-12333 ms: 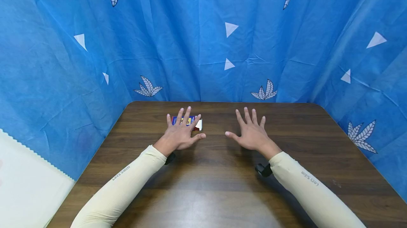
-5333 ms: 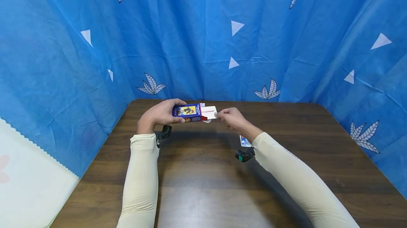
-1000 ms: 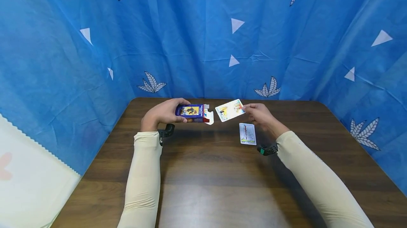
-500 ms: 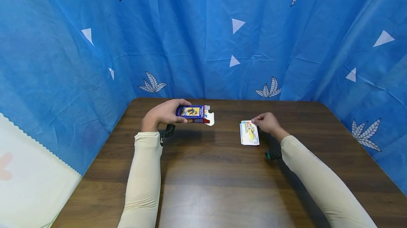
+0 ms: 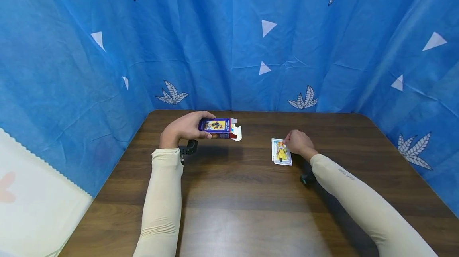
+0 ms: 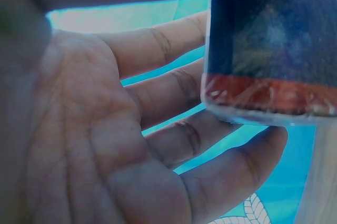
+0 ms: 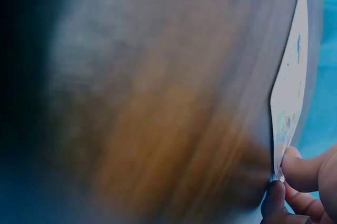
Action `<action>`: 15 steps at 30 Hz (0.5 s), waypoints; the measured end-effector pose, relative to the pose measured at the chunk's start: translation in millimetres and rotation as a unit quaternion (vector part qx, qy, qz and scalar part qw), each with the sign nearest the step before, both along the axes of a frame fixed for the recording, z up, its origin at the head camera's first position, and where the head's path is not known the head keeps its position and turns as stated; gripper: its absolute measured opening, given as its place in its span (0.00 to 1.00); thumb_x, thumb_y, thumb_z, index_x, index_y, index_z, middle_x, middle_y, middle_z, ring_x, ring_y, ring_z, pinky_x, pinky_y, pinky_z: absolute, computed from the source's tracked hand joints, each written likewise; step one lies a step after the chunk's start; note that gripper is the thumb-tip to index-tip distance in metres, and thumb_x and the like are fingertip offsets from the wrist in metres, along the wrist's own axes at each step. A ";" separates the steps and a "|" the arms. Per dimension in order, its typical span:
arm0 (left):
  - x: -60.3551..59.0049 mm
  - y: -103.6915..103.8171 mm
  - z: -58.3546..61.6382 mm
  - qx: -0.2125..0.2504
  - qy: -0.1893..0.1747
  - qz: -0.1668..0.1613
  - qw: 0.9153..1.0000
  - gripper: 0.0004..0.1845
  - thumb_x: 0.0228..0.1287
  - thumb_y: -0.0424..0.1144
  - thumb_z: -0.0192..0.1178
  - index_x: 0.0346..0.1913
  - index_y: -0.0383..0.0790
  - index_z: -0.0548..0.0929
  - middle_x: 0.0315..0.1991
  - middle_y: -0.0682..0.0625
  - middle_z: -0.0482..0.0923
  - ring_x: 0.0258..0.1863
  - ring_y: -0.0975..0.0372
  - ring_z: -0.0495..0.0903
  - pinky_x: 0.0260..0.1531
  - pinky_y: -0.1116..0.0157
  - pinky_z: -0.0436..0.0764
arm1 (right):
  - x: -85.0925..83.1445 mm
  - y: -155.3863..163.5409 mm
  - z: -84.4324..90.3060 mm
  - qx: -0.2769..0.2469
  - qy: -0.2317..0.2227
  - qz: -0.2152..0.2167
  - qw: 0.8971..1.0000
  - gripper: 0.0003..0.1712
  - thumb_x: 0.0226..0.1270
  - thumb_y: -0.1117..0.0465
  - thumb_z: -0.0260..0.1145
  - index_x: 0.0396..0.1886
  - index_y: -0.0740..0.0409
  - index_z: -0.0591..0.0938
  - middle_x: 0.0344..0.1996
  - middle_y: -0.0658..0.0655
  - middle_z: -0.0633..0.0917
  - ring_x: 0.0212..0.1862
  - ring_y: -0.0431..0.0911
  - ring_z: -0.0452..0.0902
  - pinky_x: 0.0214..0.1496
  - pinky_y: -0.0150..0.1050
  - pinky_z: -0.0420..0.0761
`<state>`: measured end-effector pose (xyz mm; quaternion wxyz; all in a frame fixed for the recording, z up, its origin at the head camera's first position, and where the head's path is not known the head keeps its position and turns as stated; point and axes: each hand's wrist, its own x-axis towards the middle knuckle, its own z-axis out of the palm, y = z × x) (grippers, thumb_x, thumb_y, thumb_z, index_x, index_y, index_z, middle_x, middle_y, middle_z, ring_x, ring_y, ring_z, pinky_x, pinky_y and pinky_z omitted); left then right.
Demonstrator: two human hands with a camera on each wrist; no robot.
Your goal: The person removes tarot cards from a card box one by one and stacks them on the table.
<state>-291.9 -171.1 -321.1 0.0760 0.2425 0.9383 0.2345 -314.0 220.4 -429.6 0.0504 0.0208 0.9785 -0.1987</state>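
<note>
My left hand (image 5: 184,127) grips a blue and red card box (image 5: 216,124) between thumb and fingers, above the left part of the table. Its white end flap hangs open toward the right, and printed cards show at the mouth. In the left wrist view, the fingers lie behind the box's red-banded end (image 6: 268,93). My right hand (image 5: 300,142) pinches the upper right corner of an illustrated card (image 5: 282,154) that overlaps another card beneath it on the table. From the right wrist, this card (image 7: 293,77) appears nearly edge-on, with thumb and fingertip at its near corner.
The brown wooden table (image 5: 229,193) has a blue patterned curtain (image 5: 229,42) along its back and sides. At the far left hangs a white cloth (image 5: 32,205) with a scalloped edge. A black wrist device (image 5: 189,148) sits under the left wrist.
My right hand has carried a card from beside the box's mouth down onto the card lying on the table, then shifted it slightly. My left hand and the box have hardly moved.
</note>
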 end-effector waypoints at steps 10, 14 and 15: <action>-1.6 -0.5 -0.4 0.001 -0.004 0.003 1.000 0.35 0.58 0.44 0.71 0.68 0.42 0.71 0.61 0.44 0.74 0.57 0.51 0.74 0.61 0.50 0.75 | 11.7 -50.4 29.8 -0.151 0.087 0.083 0.981 0.15 0.72 0.52 0.61 0.40 0.61 0.82 0.31 0.57 0.81 0.31 0.47 0.73 0.31 0.37 0.73; -1.4 -1.1 1.3 0.001 -0.004 0.005 1.000 0.35 0.57 0.44 0.71 0.68 0.42 0.71 0.61 0.44 0.74 0.57 0.51 0.74 0.61 0.50 0.75 | 21.2 -91.5 53.7 -0.265 0.081 0.127 0.952 0.17 0.72 0.53 0.62 0.42 0.64 0.84 0.31 0.58 0.80 0.31 0.45 0.68 0.31 0.36 0.69; -1.2 -1.4 1.7 0.002 -0.004 0.007 1.000 0.35 0.57 0.44 0.71 0.68 0.42 0.71 0.61 0.44 0.74 0.57 0.51 0.74 0.61 0.50 0.75 | 22.8 -100.3 58.3 -0.284 0.062 0.129 0.948 0.17 0.72 0.53 0.62 0.42 0.64 0.84 0.32 0.59 0.80 0.30 0.45 0.67 0.29 0.36 0.68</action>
